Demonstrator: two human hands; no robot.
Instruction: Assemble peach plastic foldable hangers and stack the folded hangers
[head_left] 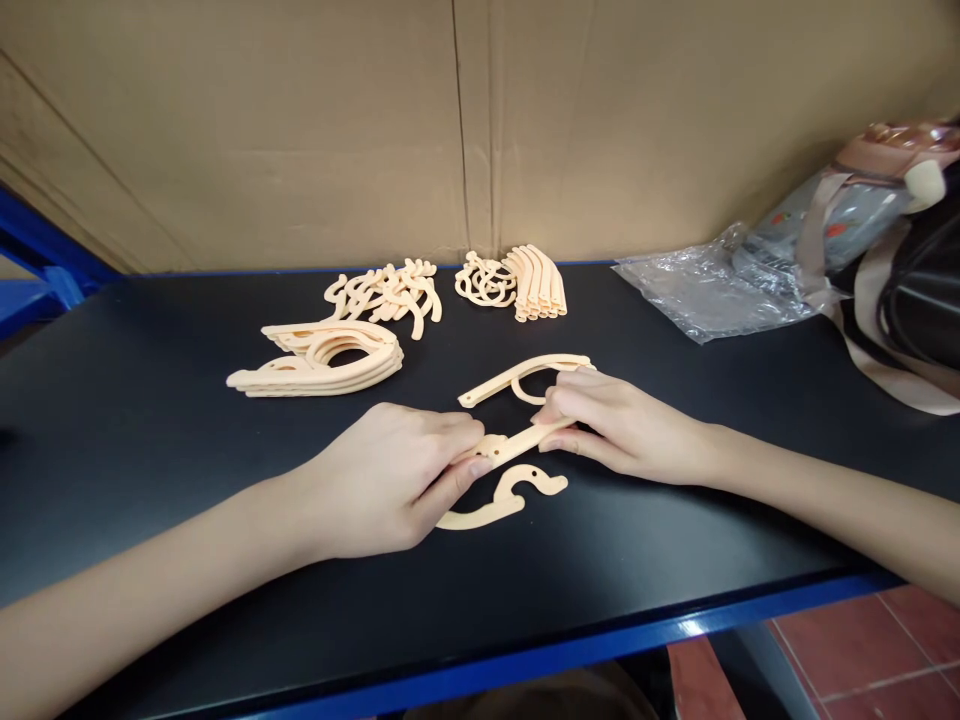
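Between my two hands is a cream plastic piece (517,446) with small holes, lying low over the black table. My left hand (397,475) pinches its left end between thumb and fingers. The fingers of my right hand (600,420) are closed on its right end. Just beyond it lies an arm with a ring-shaped part (491,384), partly behind my right hand. A hook-shaped cream piece (484,515) rests on the table nearer the front edge, its left end hidden by my left hand.
A stack of cream hanger shapes (322,375) sits at left. Behind are loose hooked pieces (390,295), small rings (484,280) and stacked curved arms (538,285). A clear plastic bag (712,290), bottle (840,215) and black bag (926,300) are at right.
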